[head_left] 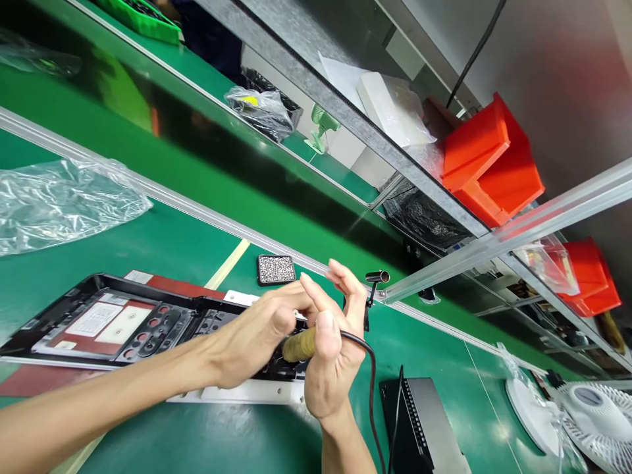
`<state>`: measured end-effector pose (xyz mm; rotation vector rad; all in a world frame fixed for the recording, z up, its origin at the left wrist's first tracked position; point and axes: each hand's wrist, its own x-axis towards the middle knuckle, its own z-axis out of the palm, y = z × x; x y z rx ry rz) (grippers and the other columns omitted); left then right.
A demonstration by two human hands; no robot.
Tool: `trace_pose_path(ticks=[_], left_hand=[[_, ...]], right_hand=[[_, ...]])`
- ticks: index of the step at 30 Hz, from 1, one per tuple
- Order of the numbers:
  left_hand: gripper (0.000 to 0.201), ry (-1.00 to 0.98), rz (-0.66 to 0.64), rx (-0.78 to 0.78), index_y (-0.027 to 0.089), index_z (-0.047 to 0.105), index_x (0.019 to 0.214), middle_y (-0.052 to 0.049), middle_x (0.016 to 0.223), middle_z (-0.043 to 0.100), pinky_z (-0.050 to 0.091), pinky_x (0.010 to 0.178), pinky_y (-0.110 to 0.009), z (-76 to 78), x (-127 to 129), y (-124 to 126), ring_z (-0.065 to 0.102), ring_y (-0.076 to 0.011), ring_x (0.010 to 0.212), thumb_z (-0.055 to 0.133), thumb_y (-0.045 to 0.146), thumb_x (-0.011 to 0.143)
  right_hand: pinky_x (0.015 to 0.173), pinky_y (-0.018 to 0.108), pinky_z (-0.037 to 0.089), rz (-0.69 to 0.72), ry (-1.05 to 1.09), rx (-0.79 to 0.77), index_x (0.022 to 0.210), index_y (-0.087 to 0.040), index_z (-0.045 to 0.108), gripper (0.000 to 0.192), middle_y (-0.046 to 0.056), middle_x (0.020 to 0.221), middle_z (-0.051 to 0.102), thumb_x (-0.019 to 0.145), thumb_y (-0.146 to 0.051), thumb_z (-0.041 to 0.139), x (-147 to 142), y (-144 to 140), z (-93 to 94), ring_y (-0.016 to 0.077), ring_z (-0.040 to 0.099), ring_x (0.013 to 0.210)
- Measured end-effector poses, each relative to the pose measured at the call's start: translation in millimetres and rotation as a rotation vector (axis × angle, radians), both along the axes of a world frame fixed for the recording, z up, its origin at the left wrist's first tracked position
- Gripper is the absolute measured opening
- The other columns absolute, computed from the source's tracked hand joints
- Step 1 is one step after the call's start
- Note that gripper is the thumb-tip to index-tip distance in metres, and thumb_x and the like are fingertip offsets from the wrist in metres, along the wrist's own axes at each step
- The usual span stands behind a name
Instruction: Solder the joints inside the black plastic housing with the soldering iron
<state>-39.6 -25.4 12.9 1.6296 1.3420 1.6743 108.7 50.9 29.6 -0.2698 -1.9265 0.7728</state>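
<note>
Right hand [332, 359] is gripping the iron [299, 345] by its tan handle, fingers closed round it, cord trailing near. Left hand [257, 332] is pinching at the tip end above the black housing [123, 319] on the table [207, 434]. The iron is judged light and rigid, best held at the handle; the housing looks stiff but fragile.

Under my hands the long black plastic housing [123, 322] on its white fixture fills the near bench, so I can only pass over it. Beyond it the small black tray of silvery screws [276, 269] sits just before the aluminium rail [197, 209]. To the far left the crumpled clear plastic bag [59, 201] blocks the mat. On my right the thin black cable [371, 382] hangs beside the black ribbed box [419, 424]; bare green mat [207, 434] lies open nearest me.
</note>
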Motion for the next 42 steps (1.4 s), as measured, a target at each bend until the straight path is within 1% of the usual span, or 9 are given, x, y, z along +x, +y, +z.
trace_pose_path(ticks=[2,4,8,14,21,27,34,38,42], left_hand=[[0.102,-0.054,0.141,-0.049,0.026,0.076,0.093,-0.006,0.094,0.079,0.059,0.086,-0.042,-18.9,-17.6,-8.8,0.071,-0.0269,0.088,0.016,0.104,0.119],[0.085,-0.026,0.276,-0.087,0.027,0.073,0.09,-0.003,0.089,0.075,0.054,0.083,-0.041,-36.6,-35.3,-19.9,0.067,-0.0256,0.084,0.027,0.087,0.129],[0.061,0.224,0.431,-0.098,0.029,0.068,0.084,-0.003,0.083,0.074,0.051,0.083,-0.043,-63.9,-62.8,-41.1,0.064,-0.0271,0.081,0.049,0.065,0.13],[0.049,0.411,0.57,-0.106,0.03,0.083,0.108,-0.012,0.114,0.092,0.059,0.101,-0.052,-104.2,-76.5,-54.0,0.083,-0.0386,0.11,0.058,0.07,0.123],[0.064,0.53,0.508,-0.164,0.024,0.092,0.139,-0.018,0.14,0.096,0.065,0.13,-0.066,-138.3,-71.6,-55.9,0.086,-0.0464,0.145,0.045,0.067,0.131],[0.077,0.544,0.495,-0.213,0.019,0.094,0.15,-0.021,0.155,0.094,0.063,0.14,-0.075,-152.5,-69.9,-55.7,0.082,-0.049,0.161,0.039,0.071,0.133],[0.078,0.515,0.485,-0.225,0.027,0.098,0.145,-0.016,0.162,0.092,0.063,0.142,-0.075,-159.3,-67.3,-55.2,0.079,-0.0472,0.165,0.039,0.076,0.131],[0.081,0.631,0.557,-0.174,0.019,0.093,0.15,-0.017,0.159,0.093,0.067,0.135,-0.072,-153.5,-63.5,-54.5,0.08,-0.0465,0.162,0.037,0.075,0.133],[0.053,0.757,0.612,-0.013,0.018,0.088,0.146,-0.016,0.149,0.093,0.069,0.128,-0.061,-133.1,-63.6,-56.7,0.08,-0.0406,0.156,0.049,0.054,0.136]], right_hand=[[0.104,0.051,0.079,0.06,0.015,-0.062,0.136,-0.034,0.099,0.04,0.013,0.136,0.091,0.132,-0.042,0.061,-3.0,-3.1,2.8,0.0328,0.088,0.13],[0.088,0.042,0.078,0.169,0.054,-0.186,0.123,-0.03,0.097,0.039,0.007,0.102,0.092,0.133,-0.037,0.059,-6.0,-6.9,3.3,0.0255,0.092,0.097],[0.049,0.025,0.055,0.298,0.137,-0.409,0.107,-0.024,0.081,0.037,-0.003,0.071,0.075,0.134,-0.033,0.058,-9.4,-14.0,-0.1,0.0128,0.065,0.046],[0.041,0.018,0.037,0.262,0.21,-0.44,0.084,-0.026,0.052,0.053,-0.01,0.058,0.041,0.134,-0.042,0.056,-14.9,-18.8,3.6,0.0092,0.031,0.042],[0.041,0.016,0.032,0.294,0.211,-0.498,0.08,-0.025,0.046,0.056,-0.009,0.058,0.036,0.133,-0.041,0.055,-18.7,-22.4,9.5,0.0083,0.025,0.043],[0.041,0.015,0.032,0.322,0.194,-0.527,0.08,-0.025,0.043,0.056,-0.009,0.058,0.034,0.132,-0.042,0.056,-17.4,-22.2,10.4,0.0082,0.024,0.043],[0.041,0.014,0.03,0.34,0.207,-0.519,0.081,-0.025,0.044,0.055,-0.01,0.058,0.033,0.133,-0.039,0.054,-19.9,-21.3,10.2,0.0079,0.022,0.044],[0.041,0.014,0.03,0.355,0.21,-0.546,0.08,-0.024,0.042,0.057,-0.01,0.058,0.032,0.133,-0.04,0.056,-20.5,-20.8,12.1,0.0072,0.022,0.043],[0.041,0.014,0.03,0.366,0.208,-0.537,0.08,-0.024,0.041,0.057,-0.01,0.058,0.031,0.132,-0.04,0.058,-20.0,-21.0,13.0,0.0065,0.021,0.043]])
